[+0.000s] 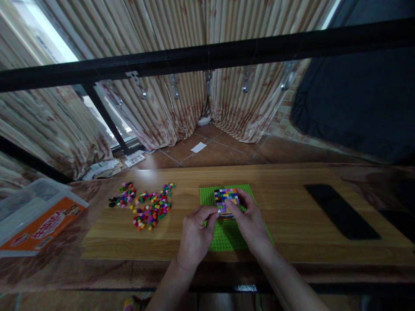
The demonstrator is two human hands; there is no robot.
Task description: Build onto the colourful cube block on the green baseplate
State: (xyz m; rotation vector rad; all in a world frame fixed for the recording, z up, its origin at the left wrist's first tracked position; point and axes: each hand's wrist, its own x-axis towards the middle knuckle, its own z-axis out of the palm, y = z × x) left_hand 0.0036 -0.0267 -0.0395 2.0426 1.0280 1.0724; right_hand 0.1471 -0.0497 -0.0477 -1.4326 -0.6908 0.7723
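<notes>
A small block built of many-coloured toy bricks (227,195) is over the green studded baseplate (223,242), near its far side. My right hand (249,218) is closed around the block's right side, its thumb lying across the near part of the top. At the block's near left corner, my left hand (197,231) pinches with thumb and forefinger. A tiny pale piece shows by those fingertips, but I cannot make out whether they hold it. The block's right side is partly hidden by my fingers.
Loose coloured bricks (152,209) lie in piles on the wooden board (292,242), left of the baseplate. A clear plastic box with an orange label (42,222) stands at far left. A flat black slab (342,211) lies on the right. Beyond runs a black rail (207,56).
</notes>
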